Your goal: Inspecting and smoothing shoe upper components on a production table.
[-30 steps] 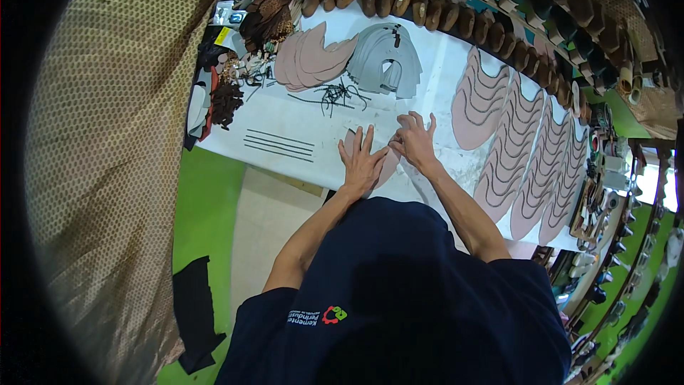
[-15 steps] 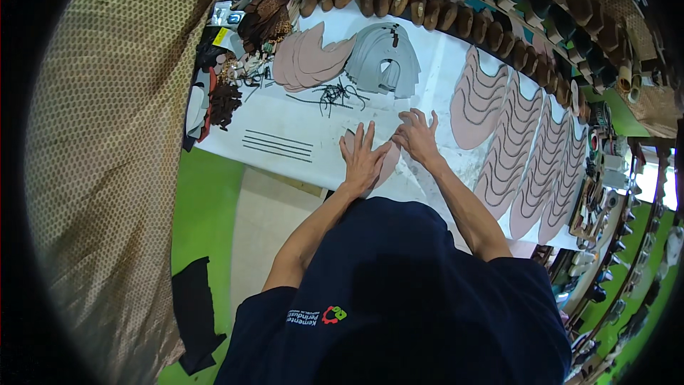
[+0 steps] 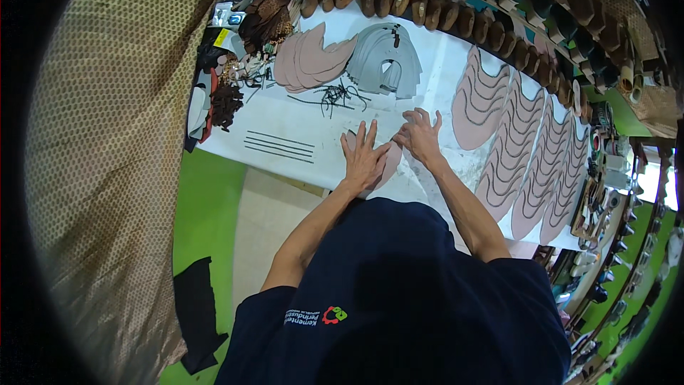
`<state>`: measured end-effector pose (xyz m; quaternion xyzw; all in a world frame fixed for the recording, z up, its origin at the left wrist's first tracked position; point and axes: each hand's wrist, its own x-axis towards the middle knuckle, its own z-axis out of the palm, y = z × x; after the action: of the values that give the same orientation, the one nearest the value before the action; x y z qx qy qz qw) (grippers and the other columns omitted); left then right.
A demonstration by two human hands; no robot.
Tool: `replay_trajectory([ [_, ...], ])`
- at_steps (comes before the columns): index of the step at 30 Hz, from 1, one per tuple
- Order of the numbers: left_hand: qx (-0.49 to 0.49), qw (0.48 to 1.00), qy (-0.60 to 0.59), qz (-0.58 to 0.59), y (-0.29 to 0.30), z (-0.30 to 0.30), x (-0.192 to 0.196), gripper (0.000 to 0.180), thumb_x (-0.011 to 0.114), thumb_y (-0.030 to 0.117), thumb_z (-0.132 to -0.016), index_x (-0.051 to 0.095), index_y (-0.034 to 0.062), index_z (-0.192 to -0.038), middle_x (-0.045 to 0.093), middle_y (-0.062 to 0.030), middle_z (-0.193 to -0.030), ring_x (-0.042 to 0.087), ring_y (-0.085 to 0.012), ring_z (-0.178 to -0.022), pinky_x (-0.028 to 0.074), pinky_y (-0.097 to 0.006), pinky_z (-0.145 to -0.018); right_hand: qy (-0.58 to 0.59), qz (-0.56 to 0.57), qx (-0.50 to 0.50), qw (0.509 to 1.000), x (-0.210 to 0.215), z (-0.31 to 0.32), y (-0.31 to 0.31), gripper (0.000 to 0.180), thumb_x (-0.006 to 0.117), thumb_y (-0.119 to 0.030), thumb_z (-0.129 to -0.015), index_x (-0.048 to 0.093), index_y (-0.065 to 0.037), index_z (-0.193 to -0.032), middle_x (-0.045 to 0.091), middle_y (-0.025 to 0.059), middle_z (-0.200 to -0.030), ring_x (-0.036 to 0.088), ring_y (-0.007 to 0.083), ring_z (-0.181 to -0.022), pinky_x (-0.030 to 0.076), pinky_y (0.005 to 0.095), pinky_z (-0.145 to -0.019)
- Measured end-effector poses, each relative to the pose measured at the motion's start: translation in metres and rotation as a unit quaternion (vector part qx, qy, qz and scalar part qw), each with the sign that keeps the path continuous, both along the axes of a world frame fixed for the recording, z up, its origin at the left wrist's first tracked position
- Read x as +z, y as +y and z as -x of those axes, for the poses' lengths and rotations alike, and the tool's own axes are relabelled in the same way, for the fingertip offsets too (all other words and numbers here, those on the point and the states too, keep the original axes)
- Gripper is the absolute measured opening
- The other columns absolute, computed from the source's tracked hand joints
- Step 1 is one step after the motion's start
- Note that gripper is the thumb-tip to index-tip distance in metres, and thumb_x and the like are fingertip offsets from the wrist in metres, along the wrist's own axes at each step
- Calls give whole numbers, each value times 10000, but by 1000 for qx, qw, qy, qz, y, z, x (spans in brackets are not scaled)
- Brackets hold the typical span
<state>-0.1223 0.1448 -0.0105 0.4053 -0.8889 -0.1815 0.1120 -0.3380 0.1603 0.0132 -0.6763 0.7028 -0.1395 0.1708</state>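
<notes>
A curved pink shoe-upper piece (image 3: 388,165) lies on the white-covered table near its front edge, partly hidden under my hands. My left hand (image 3: 366,158) rests on it with the fingers spread, the thumb reaching toward the right hand. At the piece's upper right edge, my right hand (image 3: 422,138) has its thumb and forefinger brought together in a pinch, while its other fingers stay bent and apart. What the pinch holds is too small to make out. Several thin dark strips (image 3: 278,147) lie in parallel left of my hands.
Pink pieces with dark-lined curved edges (image 3: 502,150) overlap in columns at right. Behind my hands are stacked plain pink pieces (image 3: 310,60), grey curved pieces (image 3: 385,46) and tangled black strips (image 3: 338,98). Brown shoe lasts (image 3: 420,11) line the back edge; scraps (image 3: 226,105) crowd the left end.
My right hand's fingers have shifted very slightly at the edge of the pink piece. The left hand stays in place on it.
</notes>
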Motion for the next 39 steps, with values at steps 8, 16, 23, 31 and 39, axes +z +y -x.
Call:
replay_trajectory([
  [8,13,1000,14,-12,-3,1,-2,221,720,304,-964,790,282,-1173,265,-156,-1743,181,-412,-1605,111,-810,-1140,-22,24,-19,999,-12,5,3,224,753,-363,-924,817,-149,-909,617,21,-1381,469,263,-1407,162,754,-1179],
  [16,20,998,52,-32,-3,6,1,174,728,291,-965,799,258,-1120,298,-155,-1732,199,-404,-1605,106,-780,-1159,-34,27,-46,998,-8,2,1,210,772,-335,-877,834,-135,-894,667,18,-1324,532,246,-1349,163,757,-1187],
  [23,15,999,29,-38,-6,11,7,241,743,251,-930,802,226,-1162,243,-148,-1750,151,-382,-1621,101,-794,-1161,-22,15,-46,999,-9,3,-2,185,773,-324,-862,836,-151,-879,670,5,-1326,528,238,-1363,154,766,-1190],
  [31,-3,1000,-2,-29,-8,13,12,265,724,255,-946,793,254,-1202,212,-133,-1765,145,-379,-1623,99,-799,-1164,-51,-165,-278,945,2,0,-29,383,975,-391,-607,826,-222,-917,603,34,-1278,498,331,-1309,269,647,-1130],
  [39,79,995,36,-51,-2,-13,20,491,697,326,-991,645,313,-1479,232,-143,-1765,175,-401,-1616,84,-771,-1179,-119,-115,-205,965,7,26,-21,312,865,-355,-782,805,-185,-1037,690,49,-1237,565,311,-1252,339,575,-1073],
])
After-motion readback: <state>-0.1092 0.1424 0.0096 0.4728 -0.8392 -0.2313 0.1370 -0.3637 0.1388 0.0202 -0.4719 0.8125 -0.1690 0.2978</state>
